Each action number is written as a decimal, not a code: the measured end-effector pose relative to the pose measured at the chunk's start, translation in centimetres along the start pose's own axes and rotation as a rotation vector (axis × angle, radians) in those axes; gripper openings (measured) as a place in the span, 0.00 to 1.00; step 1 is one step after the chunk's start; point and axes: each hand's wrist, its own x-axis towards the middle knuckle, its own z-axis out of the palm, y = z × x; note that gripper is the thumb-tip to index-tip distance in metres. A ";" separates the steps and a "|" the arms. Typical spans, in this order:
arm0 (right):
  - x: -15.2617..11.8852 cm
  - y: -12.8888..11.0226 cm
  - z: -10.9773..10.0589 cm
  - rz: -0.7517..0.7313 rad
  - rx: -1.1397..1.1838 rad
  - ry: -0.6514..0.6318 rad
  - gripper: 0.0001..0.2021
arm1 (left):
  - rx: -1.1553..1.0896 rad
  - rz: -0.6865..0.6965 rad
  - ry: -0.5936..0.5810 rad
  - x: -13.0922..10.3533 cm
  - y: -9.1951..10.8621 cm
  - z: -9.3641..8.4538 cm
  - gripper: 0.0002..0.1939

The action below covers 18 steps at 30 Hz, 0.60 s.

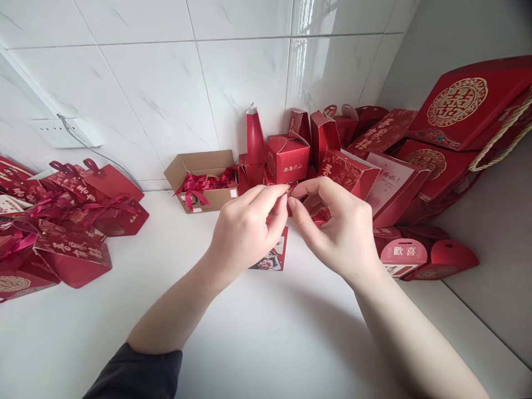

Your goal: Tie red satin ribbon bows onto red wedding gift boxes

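Note:
In front of me my left hand (253,224) and my right hand (336,227) meet at the fingertips, both closed in a pinch. Between them is a small dark red strip (292,189) with a gold speck, mostly hidden by the fingers. Below the left hand a red gift box (284,255) with a printed picture lies on the white table (266,338), partly covered by that hand. Just beyond the fingertips stands a closed red candy box (288,158) with gold lettering.
A brown cardboard box (216,200) of red ribbons stands near the tiled wall. Decorated red gift boxes (78,244) are piled on the left. More red boxes (428,172) are stacked on the right, one with a rope handle (501,136). A wall socket (66,133) has a cable.

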 end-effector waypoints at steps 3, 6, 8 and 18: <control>0.0 0.0 0.2 0.031 0.024 0.031 0.03 | -0.010 0.002 0.017 -0.1 0.0 0.2 0.08; -0.1 -0.1 0.7 0.054 0.035 0.086 0.03 | -0.021 -0.009 0.021 -0.2 0.1 0.5 0.08; -0.2 -0.1 0.9 0.086 0.073 0.095 0.04 | -0.032 -0.013 0.031 -0.2 0.1 0.6 0.09; -0.3 0.3 1.0 0.214 0.249 0.040 0.04 | -0.148 -0.096 -0.012 0.0 0.0 0.2 0.09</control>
